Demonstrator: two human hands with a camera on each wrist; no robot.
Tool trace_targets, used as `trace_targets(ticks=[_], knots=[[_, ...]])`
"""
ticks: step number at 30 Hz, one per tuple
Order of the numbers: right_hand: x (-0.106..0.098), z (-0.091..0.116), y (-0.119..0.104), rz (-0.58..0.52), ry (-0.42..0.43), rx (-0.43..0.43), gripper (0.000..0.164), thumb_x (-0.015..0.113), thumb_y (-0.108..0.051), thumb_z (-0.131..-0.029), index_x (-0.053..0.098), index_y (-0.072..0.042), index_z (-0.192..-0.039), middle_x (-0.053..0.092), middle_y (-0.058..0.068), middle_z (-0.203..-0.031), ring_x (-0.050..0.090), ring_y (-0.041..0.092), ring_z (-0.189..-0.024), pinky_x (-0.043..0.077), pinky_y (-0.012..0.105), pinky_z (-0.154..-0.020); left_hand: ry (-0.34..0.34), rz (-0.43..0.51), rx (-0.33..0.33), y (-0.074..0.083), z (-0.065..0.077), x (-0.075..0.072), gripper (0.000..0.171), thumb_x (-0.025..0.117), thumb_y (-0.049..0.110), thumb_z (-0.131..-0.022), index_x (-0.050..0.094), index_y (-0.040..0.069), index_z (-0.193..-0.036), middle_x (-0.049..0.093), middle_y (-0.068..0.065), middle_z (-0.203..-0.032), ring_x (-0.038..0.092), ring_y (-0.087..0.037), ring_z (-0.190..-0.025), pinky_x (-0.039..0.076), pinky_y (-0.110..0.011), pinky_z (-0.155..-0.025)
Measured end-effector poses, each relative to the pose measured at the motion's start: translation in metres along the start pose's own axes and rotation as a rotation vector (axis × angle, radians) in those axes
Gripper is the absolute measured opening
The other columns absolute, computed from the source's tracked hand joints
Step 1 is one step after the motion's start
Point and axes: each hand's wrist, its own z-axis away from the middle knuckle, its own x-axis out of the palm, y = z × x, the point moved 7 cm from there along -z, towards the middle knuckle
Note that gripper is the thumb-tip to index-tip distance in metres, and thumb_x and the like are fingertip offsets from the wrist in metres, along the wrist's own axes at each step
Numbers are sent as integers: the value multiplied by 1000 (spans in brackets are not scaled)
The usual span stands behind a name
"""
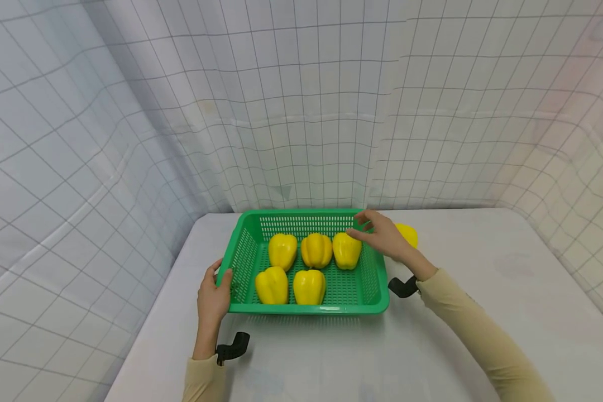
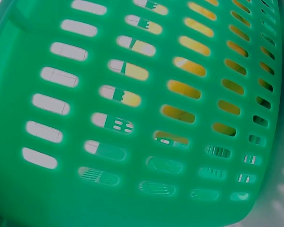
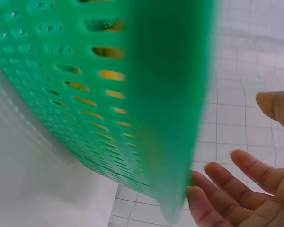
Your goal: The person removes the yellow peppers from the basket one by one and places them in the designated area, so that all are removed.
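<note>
A green plastic basket point(image 1: 306, 309) with slotted walls holds several yellow bell peppers point(image 1: 309, 287) in two rows. My left hand point(image 1: 213, 297) grips its left rim, thumb on the inner side and fingers outside. In the left wrist view the slotted wall point(image 2: 19, 194) fills the picture, with yellow showing through. Over the back right corner is my right hand point(image 1: 386, 239), fingers spread and nothing held. The right wrist view has its fingertips right at the blurred rim point(image 3: 165, 104), thumb well apart. Another yellow bell pepper point(image 1: 408, 234) lies outside the basket, partly hidden behind that hand.
A white table point(image 1: 492, 268) carries the basket near its back edge. White grid-lined curtains point(image 1: 311, 111) hang behind and on both sides. A black mount point(image 1: 233, 346) sits at the left wrist, and another black mount point(image 1: 403, 287) at the right.
</note>
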Motion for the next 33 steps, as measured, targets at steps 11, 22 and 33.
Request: trace_targets(ticks=[11, 22, 33], knots=[[19, -16, -13, 191, -296, 35, 61, 62, -41, -91, 49, 5, -129, 58, 22, -118, 57, 29, -99, 47, 42, -80, 0, -10, 5, -1, 0, -2, 51, 45, 31, -101, 39, 1, -142, 57, -30, -115, 60, -39, -90, 47, -46, -69], [40, -26, -11, 346, -409, 236, 77, 61, -42, -91, 34, 10, -140, 47, 26, -134, 48, 36, -119, 40, 46, -95, -9, 4, -16, -2, 2, 0, 51, 44, 32, -102, 39, 4, -143, 57, -28, -116, 60, -38, -91, 47, -45, -70], [54, -34, -1, 457, -403, 334, 86, 66, -45, -87, 31, 14, -139, 47, 30, -131, 50, 37, -116, 43, 45, -92, 6, -11, -7, -2, 0, -2, 50, 45, 30, -101, 39, 2, -143, 58, -29, -115, 59, -38, -92, 45, -50, -74]])
